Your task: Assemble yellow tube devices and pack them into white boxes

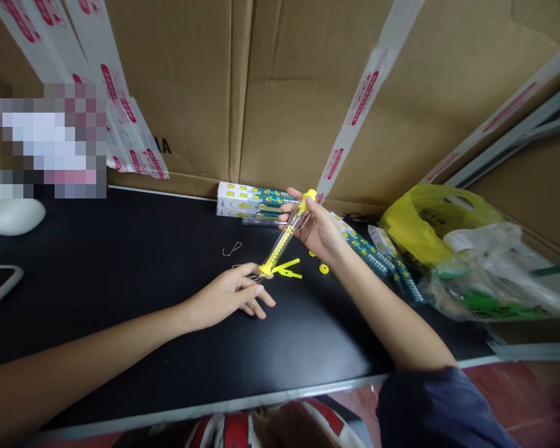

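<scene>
Our right hand [324, 231] and left hand [228, 294] grip a slim clear tube with yellow plastic ends [280, 246], seemingly mostly assembled; flat yellow plastic strips [290, 274] lie unfitted.

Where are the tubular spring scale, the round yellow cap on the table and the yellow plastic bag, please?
Tubular spring scale [282, 242], head view: on its graduated middle section.
Round yellow cap [324, 269], head view: on its upper face.
Yellow plastic bag [415, 225], head view: on its side.

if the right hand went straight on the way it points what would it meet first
Probably the printed boxes in front of the cardboard, beyond the right hand, though depth is unclear and it might pass above them.
</scene>
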`<state>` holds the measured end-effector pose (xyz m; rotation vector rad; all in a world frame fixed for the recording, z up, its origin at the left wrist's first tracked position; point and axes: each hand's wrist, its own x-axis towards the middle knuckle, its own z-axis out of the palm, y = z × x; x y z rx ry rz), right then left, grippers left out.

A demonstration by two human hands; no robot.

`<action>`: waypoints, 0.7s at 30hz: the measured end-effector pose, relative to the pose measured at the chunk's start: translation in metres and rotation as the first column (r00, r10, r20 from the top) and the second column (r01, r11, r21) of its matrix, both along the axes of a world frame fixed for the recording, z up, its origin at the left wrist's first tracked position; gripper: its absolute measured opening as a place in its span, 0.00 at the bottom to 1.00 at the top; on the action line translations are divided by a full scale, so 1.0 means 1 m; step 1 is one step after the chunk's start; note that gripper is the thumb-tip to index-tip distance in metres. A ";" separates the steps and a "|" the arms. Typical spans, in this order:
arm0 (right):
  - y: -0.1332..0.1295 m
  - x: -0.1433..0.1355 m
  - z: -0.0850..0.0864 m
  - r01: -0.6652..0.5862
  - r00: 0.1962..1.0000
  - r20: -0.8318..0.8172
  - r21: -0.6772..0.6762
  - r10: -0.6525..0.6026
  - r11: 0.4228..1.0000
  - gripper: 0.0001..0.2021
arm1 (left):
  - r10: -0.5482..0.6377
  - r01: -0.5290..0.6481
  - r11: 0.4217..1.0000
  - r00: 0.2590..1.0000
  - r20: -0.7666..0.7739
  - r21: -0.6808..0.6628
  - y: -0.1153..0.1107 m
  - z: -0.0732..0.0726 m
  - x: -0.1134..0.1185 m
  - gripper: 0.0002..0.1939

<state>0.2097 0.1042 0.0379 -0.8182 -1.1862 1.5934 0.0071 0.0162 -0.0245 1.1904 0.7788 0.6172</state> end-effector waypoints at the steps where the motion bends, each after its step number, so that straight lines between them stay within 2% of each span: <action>1: 0.000 0.000 0.000 0.002 1.000 -0.002 0.008 -0.002 1.000 0.14 | 0.003 -0.003 1.000 1.000 -0.010 0.029 0.000 -0.001 0.000 0.17; 3: 0.002 0.002 0.001 0.014 1.000 -0.005 0.022 -0.013 1.000 0.15 | 0.009 -0.008 0.999 1.000 -0.016 0.049 0.000 -0.002 0.000 0.16; 7: 0.004 0.003 0.001 0.021 1.000 -0.010 0.028 -0.021 0.999 0.14 | 0.017 -0.017 1.000 1.000 0.020 -0.006 0.002 -0.002 0.000 0.19; 13: 0.001 0.001 0.001 -0.067 0.993 -0.097 0.048 0.072 0.997 0.14 | 0.016 -0.012 0.998 0.998 0.056 -0.060 0.003 -0.002 0.001 0.27; 17: -0.010 -0.009 0.001 -0.099 0.991 -0.084 0.094 0.107 0.991 0.13 | -0.033 0.039 0.995 0.997 0.072 -0.088 0.000 -0.001 0.002 0.27; 21: -0.022 -0.020 -0.001 -0.174 0.978 -0.101 0.079 0.181 0.982 0.11 | -0.131 0.143 0.986 0.981 0.143 -0.082 -0.003 0.005 0.002 0.26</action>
